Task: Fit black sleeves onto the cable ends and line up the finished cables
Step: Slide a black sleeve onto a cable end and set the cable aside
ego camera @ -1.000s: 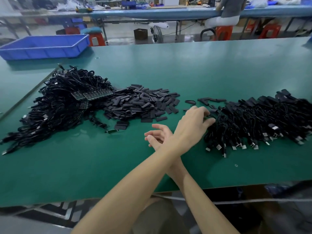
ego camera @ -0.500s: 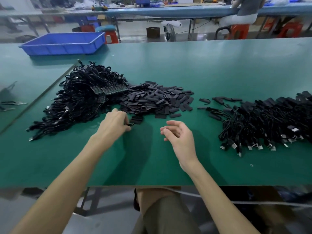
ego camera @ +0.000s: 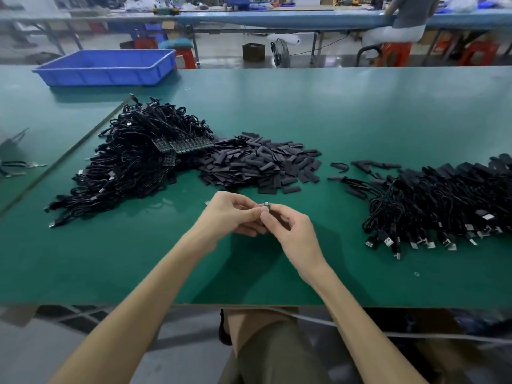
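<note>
A: While both hands meet mid-table, what's where?
B: Far left, raw cables [ego camera: 124, 167] in a heap. Then left hand [ego camera: 230, 214] pinches a small end [ego camera: 267, 205], fingers curled on it. Just behind, sleeves [ego camera: 260, 164] in a pile. Then right hand [ego camera: 293, 234] pinches the same end from the other side.
A: Sleeve on yet?
B: Can't tell, too small.
A: How to do it well?
B: Probably: steady the end with one hand, square the sleeve mouth to it, push straight so contacts don't snag. Then lay it with the done pile [ego camera: 443, 206] at right, plugs toward the near edge like the rest.
</note>
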The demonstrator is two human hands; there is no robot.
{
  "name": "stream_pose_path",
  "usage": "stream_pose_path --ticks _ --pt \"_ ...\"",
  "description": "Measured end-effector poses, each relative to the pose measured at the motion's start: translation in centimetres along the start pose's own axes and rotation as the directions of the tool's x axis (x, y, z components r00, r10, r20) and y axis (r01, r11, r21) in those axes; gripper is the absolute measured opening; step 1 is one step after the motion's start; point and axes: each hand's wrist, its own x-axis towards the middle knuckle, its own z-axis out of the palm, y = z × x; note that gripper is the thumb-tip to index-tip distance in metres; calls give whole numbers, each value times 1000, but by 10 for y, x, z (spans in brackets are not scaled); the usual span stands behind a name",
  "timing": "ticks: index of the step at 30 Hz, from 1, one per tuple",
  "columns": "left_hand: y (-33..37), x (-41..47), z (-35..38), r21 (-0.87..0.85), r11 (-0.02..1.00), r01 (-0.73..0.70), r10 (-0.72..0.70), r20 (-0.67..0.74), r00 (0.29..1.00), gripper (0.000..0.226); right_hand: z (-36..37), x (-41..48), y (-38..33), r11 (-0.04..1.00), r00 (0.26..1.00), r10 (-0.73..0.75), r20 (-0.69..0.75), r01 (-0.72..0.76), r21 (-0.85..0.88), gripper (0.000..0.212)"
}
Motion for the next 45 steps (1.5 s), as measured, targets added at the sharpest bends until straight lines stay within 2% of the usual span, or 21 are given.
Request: stream_pose_path --ticks 2,3,5,7,8,9,11,18,20,25,30,32,34,40,45 --pt "1 2 -2 24 999 26 -27 42 999 21 -2 0 2 1000 999 -3 -45 4 29 15" --pt "1 5 -6 68 997 24 -25 14 1000 23 -2 1 2 999 999 -2 -53 4 46 12" --pt "-1 15 -18 219 975 -18 53 -154 987 23 -2 0 1 995 998 6 -61 0 100 10" --pt "-4 28 -33 426 904 -46 208 -342 917 15 -2 0 -1 987 997 9 -74 3 161 14" --pt "-6 34 -39 519 854 -39 272 -381 884 10 -2 0 -2 985 997 1 -81 13 175 16" --pt "-8 39 -45 584 811 -28 305 -381 873 7 -3 0 -2 984 996 -8 -84 23 175 19" --pt "-14 49 -50 663 748 -15 303 -322 897 7 -3 1 -2 987 996 -19 -84 32 156 22" --pt "-23 53 -47 834 551 -44 377 -201 904 4 -4 1 -2 992 996 1 -89 11 127 25" --pt "-22 53 -48 835 549 -30 340 -191 921 9 -3 1 -1 993 996 -5 -88 15 117 24" --pt "-20 57 -48 782 621 42 238 -240 941 12 -3 1 -1 992 996 -4 -90 16 127 21" --pt "-19 47 -44 802 596 -36 336 -208 919 12 -3 1 0 987 991 34 -130 -13 161 7" --pt "-17 40 -39 681 722 -122 330 -184 926 15 -3 1 0 986 989 44 -139 -20 166 6" --pt "-13 32 -34 592 781 -201 346 -141 928 18 -3 1 1 988 989 38 -140 -16 154 5" --pt "-6 15 -21 678 602 -422 505 87 859 29 -4 2 2 995 991 34 -131 -22 96 5" --pt "-3 9 -17 630 619 -469 557 70 828 31 -3 2 2 997 989 37 -142 -26 76 4"
